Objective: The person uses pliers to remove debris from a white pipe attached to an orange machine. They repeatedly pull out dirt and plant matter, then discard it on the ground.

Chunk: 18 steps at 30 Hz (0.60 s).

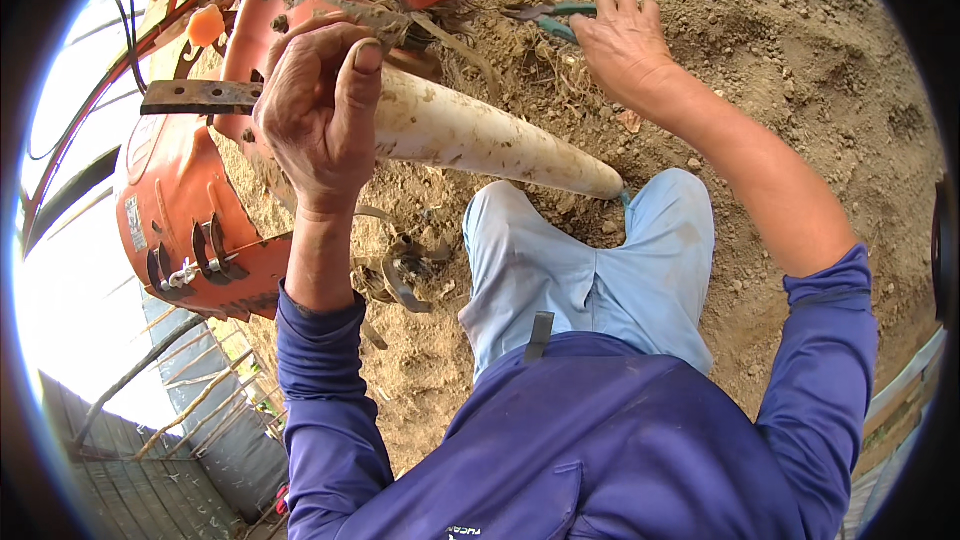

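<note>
Far left of the frame there's an orange tiller-type machine, its housing filling the upper left, with a flat rusty metal bar sticking out sideways and curved tines hanging below in the middle left.

Just right of that bar, the left hand is up high, fingers curled in tight around something small at the top of the machine. I can't tell exactly what it's pinching, looks like a bit of metal edge or dried root near the shaft. It sits right in front of a long pale cream cone-shaped cover that tapers down toward the centre of the frame, its tip almost touching the person's light blue trouser knee.

Upper middle right, the right hand rests palm-down on the dirt, fingers closed loosely over a pair of pliers with teal handles. The plier jaws point left toward the tangle of dry roots under the orange guard.

My take on doing this bit well: keep the left hand holding steady so the tangled stuff stays taut, bring the pliers in low under the guard, and grip close to the shaft instead of yanking loose ends. Keep knuckles away from the bar's edge too.
</note>
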Tool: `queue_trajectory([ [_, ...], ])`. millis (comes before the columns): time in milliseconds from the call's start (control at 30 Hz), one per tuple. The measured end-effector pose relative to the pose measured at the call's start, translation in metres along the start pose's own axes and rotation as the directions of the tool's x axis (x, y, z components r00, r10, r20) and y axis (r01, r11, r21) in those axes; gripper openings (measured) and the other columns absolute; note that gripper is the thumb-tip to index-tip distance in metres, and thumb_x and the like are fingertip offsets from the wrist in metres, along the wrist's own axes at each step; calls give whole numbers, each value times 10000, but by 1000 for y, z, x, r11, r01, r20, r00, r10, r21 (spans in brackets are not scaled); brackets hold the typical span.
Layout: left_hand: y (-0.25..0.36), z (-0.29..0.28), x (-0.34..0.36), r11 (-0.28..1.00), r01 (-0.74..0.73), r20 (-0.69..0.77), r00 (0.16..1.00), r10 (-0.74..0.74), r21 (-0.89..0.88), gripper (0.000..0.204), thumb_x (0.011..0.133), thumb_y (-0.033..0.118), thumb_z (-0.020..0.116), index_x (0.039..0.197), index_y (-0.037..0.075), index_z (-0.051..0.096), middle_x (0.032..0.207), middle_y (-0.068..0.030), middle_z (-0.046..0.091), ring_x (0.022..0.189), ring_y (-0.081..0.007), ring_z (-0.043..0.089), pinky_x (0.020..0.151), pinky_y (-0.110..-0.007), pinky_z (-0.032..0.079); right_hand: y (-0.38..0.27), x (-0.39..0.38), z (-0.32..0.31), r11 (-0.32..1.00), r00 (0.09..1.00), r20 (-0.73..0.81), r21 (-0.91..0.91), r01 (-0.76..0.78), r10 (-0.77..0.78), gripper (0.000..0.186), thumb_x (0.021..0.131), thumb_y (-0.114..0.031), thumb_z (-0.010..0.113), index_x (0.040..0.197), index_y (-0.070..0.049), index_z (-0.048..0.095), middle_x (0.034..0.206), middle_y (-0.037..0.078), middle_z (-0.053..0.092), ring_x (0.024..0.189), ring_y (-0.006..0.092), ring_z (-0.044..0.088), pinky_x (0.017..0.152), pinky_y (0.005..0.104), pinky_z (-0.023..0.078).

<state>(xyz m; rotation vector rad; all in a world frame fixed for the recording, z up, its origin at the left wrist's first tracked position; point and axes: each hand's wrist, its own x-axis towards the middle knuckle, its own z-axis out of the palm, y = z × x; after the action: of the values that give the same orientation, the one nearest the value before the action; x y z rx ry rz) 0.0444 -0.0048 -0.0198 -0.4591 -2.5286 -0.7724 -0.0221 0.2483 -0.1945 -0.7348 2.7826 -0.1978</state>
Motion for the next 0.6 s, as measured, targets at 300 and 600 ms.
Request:
queue_trajectory([
  [300,0,1,0,999,-47,-12,999,47,-5,334,986,309,817,971,-22,777,967,-126,772,975,-233,701,882,-349,566,-2,8,-3,917,937,-267,-384,110,-224,335,928,-100,698,1261,-66,687,1223,176,632,1218,340,633,993,564,498],
  [600,-3,1,0,997,-77,-36,996,77,-1,349,969,326,837,964,-18,781,982,-138,772,989,-246,722,877,-361,575,0,20,-8,951,941,-217,-227,211,-260,226,983,-235,614,1102,-77,724,1152,161,704,1088,315,722,915,513,541],
])
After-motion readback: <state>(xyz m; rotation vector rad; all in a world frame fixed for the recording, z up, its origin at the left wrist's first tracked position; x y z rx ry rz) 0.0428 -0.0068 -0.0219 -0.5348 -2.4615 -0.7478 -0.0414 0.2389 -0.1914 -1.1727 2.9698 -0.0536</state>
